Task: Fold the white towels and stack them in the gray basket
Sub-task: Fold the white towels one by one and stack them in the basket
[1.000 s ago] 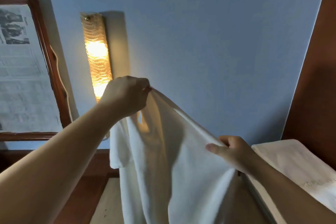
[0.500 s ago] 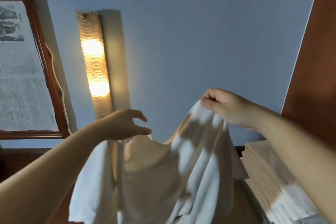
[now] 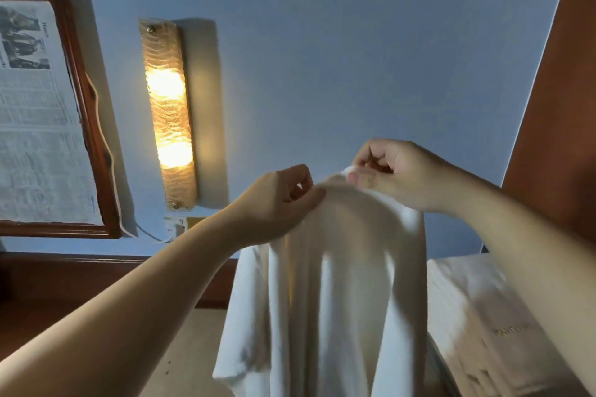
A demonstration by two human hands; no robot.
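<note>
A white towel hangs in long folds in front of me, held up in the air by its top edge. My left hand pinches that edge on the left. My right hand pinches it on the right, a corner showing between thumb and fingers. Both hands are close together at chest height. A stack of folded white towels lies at the lower right, its bottom hidden by my right arm. No gray basket is in view.
A lit wall lamp hangs on the blue wall, with a framed newspaper print to its left. A dark wooden ledge runs below. A brown wooden panel stands at the right. A pale surface shows under the towel.
My left hand has taken hold of the towel's top edge again and come up beside my right hand. The right hand moved slightly right, and the towel now hangs straighter.
</note>
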